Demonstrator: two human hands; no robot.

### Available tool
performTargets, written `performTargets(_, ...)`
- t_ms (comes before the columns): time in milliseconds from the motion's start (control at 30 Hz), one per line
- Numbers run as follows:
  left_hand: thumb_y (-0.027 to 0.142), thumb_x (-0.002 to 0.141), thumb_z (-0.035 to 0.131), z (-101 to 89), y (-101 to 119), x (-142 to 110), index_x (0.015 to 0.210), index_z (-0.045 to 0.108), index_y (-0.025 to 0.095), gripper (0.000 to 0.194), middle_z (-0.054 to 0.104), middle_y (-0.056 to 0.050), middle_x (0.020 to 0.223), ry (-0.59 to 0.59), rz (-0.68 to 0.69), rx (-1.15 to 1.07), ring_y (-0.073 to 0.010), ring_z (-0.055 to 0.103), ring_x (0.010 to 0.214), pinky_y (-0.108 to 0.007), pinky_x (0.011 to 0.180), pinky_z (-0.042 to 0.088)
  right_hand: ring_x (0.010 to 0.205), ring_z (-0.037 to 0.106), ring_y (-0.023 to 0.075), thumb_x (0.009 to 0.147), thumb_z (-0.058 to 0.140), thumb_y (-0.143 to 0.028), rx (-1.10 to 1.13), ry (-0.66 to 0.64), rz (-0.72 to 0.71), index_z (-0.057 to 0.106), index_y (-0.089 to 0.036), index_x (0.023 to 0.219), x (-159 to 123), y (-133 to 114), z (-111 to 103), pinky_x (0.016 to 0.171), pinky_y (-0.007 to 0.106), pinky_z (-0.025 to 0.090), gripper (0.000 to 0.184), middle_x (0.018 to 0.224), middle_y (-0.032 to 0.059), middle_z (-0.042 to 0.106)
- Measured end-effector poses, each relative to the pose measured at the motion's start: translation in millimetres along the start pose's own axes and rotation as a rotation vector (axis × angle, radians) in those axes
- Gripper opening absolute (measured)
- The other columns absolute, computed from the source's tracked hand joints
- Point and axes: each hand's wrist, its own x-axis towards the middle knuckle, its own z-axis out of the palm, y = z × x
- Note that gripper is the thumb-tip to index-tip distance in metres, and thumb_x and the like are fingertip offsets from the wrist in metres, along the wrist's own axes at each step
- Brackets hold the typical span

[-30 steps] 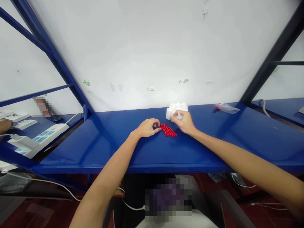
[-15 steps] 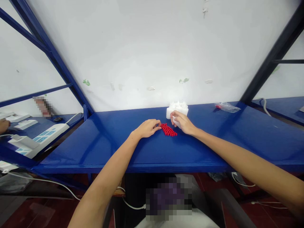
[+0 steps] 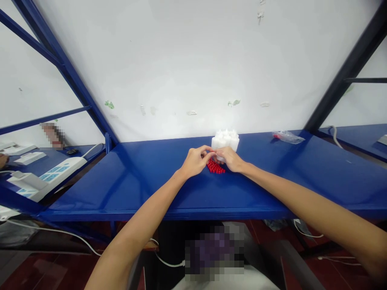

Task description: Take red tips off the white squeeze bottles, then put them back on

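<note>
Small red caps (image 3: 216, 167) lie in a tight patch on the blue table (image 3: 193, 193). Just above their far end, my left hand (image 3: 197, 161) pinches with thumb and forefinger, and a bit of red shows at the fingertips. My right hand (image 3: 231, 158) is closed around a small white bottle (image 3: 220, 158), mostly hidden by the fingers. The fingertips of both hands meet over the caps. Right behind stands a cluster of white bottles (image 3: 225, 139) with pointed tips, partly covered by my right hand.
A clear plastic bag (image 3: 288, 137) with something red in it lies at the back right. Blue frame posts rise at both sides, a white wall (image 3: 181, 72) behind. On the left are a power strip (image 3: 57, 177), cables and another person's hand (image 3: 3, 160).
My left hand has lifted from the edge of the red caps and moved right to meet my right hand. The right hand has shifted slightly left, still around the white bottle.
</note>
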Motion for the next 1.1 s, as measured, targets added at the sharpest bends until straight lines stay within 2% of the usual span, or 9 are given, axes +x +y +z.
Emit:
performTargets(167, 0.037, 0.094, 0.056, 5.8, -3.2, -2.1, 0.099, 0.064, 0.016, 0.022, 0.066, 0.001, 0.065, -0.029, 0.011, -0.134, -0.0107, 0.06, 0.056, -0.023, 0.061, 0.048, 0.052, 0.048, 0.0137, 0.094, 0.031, -0.047, -0.038, 0.065, 0.002, 0.048, -0.02, 0.054, 3.1, -1.5, -1.4, 0.056, 0.028, 0.034, 0.051, 0.051, 0.0001, 0.05)
performTargets(400, 0.033, 0.095, 0.054, 9.4, -5.5, -2.6, 0.101, 0.061, 0.017, 0.019, 0.063, 0.002, 0.064, 0.077, 0.098, -0.121, -0.0091, 0.058, 0.055, -0.02, 0.058, 0.047, 0.05, 0.046, 0.0126, 0.095, 0.034, -0.053, -0.017, 0.064, 0.002, 0.05, -0.018, 0.055, 4.5, -4.6, 0.9, 0.055, 0.028, 0.032, 0.056, 0.05, 0.0005, 0.049)
performTargets(667, 0.031, 0.095, 0.053, 10.1, -6.5, -4.5, 0.101, 0.064, 0.017, 0.019, 0.063, 0.004, 0.059, 0.004, 0.098, -0.089, -0.0085, 0.057, 0.051, -0.02, 0.058, 0.046, 0.051, 0.044, 0.0123, 0.092, 0.036, -0.041, -0.062, 0.012, -0.017, 0.05, -0.018, 0.057, 3.8, -7.2, 0.0, 0.054, 0.028, 0.029, 0.045, 0.051, 0.0, 0.048)
performTargets(867, 0.031, 0.097, 0.049, 7.0, -0.4, -5.7, 0.103, 0.062, 0.017, 0.021, 0.059, 0.005, 0.056, -0.042, 0.09, -0.076, -0.0075, 0.05, 0.047, -0.019, 0.055, 0.04, 0.05, 0.041, 0.0117, 0.091, 0.034, -0.041, -0.12, 0.018, -0.035, 0.048, -0.018, 0.055, 4.6, -12.4, -0.5, 0.054, 0.028, 0.027, 0.045, 0.051, 0.0002, 0.047)
performTargets(1000, 0.031, 0.097, 0.046, 4.4, -3.3, -4.3, 0.103, 0.06, 0.017, 0.021, 0.055, 0.006, 0.055, -0.029, 0.104, -0.023, -0.0082, 0.046, 0.047, -0.02, 0.054, 0.036, 0.052, 0.043, 0.0122, 0.095, 0.033, -0.049, -0.176, 0.051, -0.044, 0.05, -0.018, 0.06, 6.1, -11.3, 2.7, 0.056, 0.028, 0.029, 0.049, 0.054, -0.0001, 0.049)
performTargets(1100, 0.037, 0.097, 0.047, -4.4, -16.3, -1.1, 0.101, 0.059, 0.018, 0.023, 0.052, 0.006, 0.054, 0.018, 0.061, -0.006, -0.0088, 0.045, 0.047, -0.021, 0.054, 0.035, 0.057, 0.048, 0.0141, 0.097, 0.03, -0.047, -0.236, 0.097, 0.004, 0.056, -0.018, 0.067, 6.2, -5.7, 3.5, 0.06, 0.028, 0.032, 0.049, 0.058, 0.0009, 0.054)
